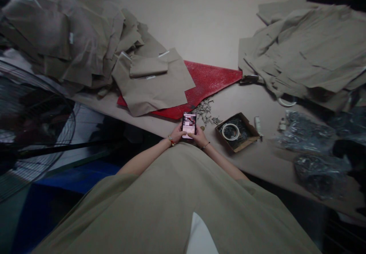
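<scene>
Both of my hands hold a smartphone [189, 124] with a lit screen at the near edge of the table [206, 21]. My left hand [177, 134] wraps the phone's left side, with a bracelet on the wrist. On the phone's right side my right hand [198, 136] grips it with curled fingers. A red mat [210, 80] lies just beyond the phone, and a heap of small metal clips [207, 112] sits to the right of the phone's top.
Khaki cloth pieces [148, 80] lie on the red mat, with bigger piles at the far left [65, 29] and right [309, 52]. A small cardboard box [237, 132] holds a tape roll. Dark plastic bags [314, 151] lie right. A floor fan [31, 124] stands left.
</scene>
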{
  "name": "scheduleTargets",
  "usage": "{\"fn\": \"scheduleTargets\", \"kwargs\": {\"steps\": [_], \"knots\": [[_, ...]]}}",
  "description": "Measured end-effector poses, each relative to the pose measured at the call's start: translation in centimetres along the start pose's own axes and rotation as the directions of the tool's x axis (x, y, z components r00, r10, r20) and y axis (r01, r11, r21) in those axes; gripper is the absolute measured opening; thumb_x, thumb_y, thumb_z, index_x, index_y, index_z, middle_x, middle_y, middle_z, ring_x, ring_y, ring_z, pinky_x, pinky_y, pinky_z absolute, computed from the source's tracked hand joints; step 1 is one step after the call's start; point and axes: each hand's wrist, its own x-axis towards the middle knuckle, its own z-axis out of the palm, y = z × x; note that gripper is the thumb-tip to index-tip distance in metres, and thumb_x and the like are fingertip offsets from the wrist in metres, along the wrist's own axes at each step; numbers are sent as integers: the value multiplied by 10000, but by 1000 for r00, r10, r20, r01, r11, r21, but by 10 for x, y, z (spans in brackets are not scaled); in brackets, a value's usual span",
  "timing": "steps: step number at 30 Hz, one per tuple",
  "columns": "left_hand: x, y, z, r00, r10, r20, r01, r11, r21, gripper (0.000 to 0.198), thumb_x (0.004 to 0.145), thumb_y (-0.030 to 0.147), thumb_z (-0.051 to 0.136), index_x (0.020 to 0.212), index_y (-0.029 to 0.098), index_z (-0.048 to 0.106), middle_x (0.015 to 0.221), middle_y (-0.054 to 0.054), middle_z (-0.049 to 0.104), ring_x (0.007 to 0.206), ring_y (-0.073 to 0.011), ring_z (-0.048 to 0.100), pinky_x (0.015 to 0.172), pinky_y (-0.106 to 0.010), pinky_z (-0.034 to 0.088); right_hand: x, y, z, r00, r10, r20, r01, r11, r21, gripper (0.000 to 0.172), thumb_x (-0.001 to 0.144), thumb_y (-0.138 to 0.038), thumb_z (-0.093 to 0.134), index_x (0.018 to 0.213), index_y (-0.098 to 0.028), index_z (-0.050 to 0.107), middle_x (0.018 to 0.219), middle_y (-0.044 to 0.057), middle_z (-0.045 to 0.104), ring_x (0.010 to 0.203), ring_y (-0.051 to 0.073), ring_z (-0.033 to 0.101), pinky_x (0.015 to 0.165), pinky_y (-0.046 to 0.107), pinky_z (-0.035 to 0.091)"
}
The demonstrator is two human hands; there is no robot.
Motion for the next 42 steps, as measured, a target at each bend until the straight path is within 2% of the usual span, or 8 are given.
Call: {"fn": "scheduleTargets", "kwargs": {"steps": [7,16,23,29,35,42], "knots": [[-4,7,5,999,-45,-15,44,998,-52,764,558,144,735,1303,182,573,1195,-94,731,1142,-317,670,1040,-493,493,-1,-2,2,1000,12,1,-12,995,94,674,654,-371,795,1270,-213,570,1181,85,705,1030,268,673,920,417,563],[-7,16,12,989,-133,-70,121,980,-156,719,612,171,708,1318,170,569,1193,-107,737,1068,-307,704,970,-473,540,-1,-5,3,1000,19,16,-21,990,140,672,640,-333,800,1257,-212,562,1132,67,722,996,248,682,890,378,570],[-7,15,11,997,-74,-37,69,991,-113,736,560,149,728,1280,169,578,1186,-100,739,1107,-305,687,997,-468,519,-2,-7,4,1000,15,16,-17,989,148,692,646,-322,783,1289,-216,548,1170,69,715,1011,250,680,886,374,569],[-7,14,10,998,-60,-33,57,995,-87,709,570,162,728,1264,176,583,1181,-93,734,1106,-298,681,1001,-466,516,-2,-9,4,1000,15,10,-16,990,139,642,661,-309,743,1272,-222,568,1151,57,721,976,240,681,877,380,576],[-7,13,11,999,-33,-11,32,997,-67,732,588,174,717,1306,178,577,1193,-91,730,1099,-292,679,997,-463,518,-2,-6,3,1000,21,4,-22,993,119,608,669,-302,721,1254,-225,573,1093,48,726,921,227,676,807,361,586],[-6,11,9,998,-66,-21,64,994,-92,794,575,159,716,1352,181,551,1216,-96,726,1063,-282,697,978,-453,533,-3,-5,2,1000,20,13,-22,990,141,608,683,-303,719,1263,-223,554,1142,60,711,975,239,673,811,375,601]]}}
